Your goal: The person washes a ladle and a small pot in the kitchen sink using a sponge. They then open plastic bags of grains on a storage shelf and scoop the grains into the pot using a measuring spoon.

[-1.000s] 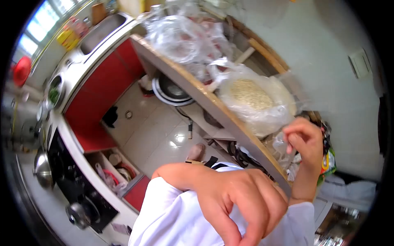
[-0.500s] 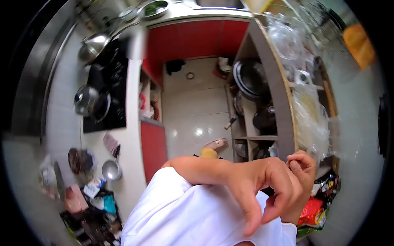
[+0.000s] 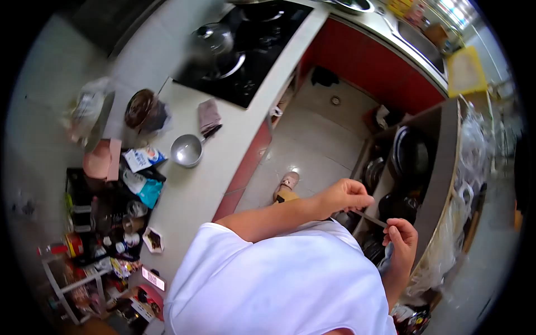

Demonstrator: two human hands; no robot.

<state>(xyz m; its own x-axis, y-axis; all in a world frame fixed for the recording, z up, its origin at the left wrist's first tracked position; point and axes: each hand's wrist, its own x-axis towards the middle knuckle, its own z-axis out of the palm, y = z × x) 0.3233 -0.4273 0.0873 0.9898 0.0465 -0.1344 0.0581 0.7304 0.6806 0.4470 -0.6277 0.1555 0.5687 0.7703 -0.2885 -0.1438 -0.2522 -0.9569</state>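
Observation:
My left hand (image 3: 347, 199) is in front of my white shirt, its fingers curled together over the shelf unit's edge in view. Whatever lies between those fingertips, if anything, is too small to make out. Lower and to the right, my right hand (image 3: 401, 239) is held up with fingers bent in toward the thumb; I cannot make out anything in them. The two hands are apart. Behind them, the open shelf unit (image 3: 446, 131) holds dark pots, including a large round pan (image 3: 410, 152).
Left of me, a white counter (image 3: 223, 151) carries a small metal saucepan (image 3: 187, 151), a folded cloth (image 3: 209, 116) and crowded packets and jars. A lidded pot (image 3: 215, 39) stands on the black stove (image 3: 262, 50). Plastic bags (image 3: 472, 139) hang at right; a sink (image 3: 421, 44) is beyond.
My view has swung left, showing more of the counter. My left hand has drawn away from my right hand, which it partly covered before, and its fingers are more curled.

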